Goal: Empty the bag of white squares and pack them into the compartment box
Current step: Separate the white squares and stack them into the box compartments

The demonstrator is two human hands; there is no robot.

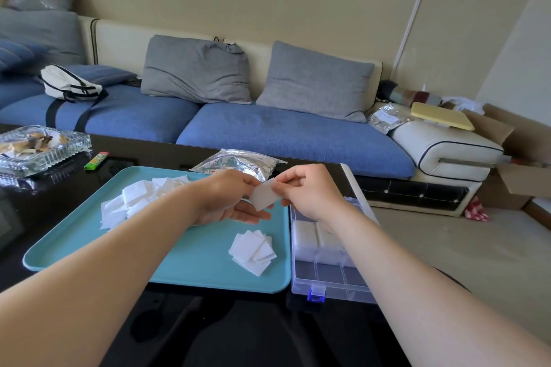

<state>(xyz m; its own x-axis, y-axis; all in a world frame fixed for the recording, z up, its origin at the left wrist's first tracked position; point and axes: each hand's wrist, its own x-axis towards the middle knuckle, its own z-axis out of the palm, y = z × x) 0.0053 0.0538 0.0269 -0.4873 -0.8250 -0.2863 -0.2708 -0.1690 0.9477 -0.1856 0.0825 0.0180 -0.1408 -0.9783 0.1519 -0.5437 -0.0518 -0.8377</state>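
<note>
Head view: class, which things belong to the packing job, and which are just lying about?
Job: white squares, foil bag, teal tray, compartment box.
Lying about: glass dish, lighter, white shoulder bag, grey cushions.

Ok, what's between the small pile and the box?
Only a bare strip of tray and its rim. In the head view the small pile stops short of the box, with nothing lying between them.

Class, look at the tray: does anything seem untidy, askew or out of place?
The white squares on the teal tray lie in two loose, fanned heaps, not neat stacks: a large one far left, a small one beside the compartment box.
</note>
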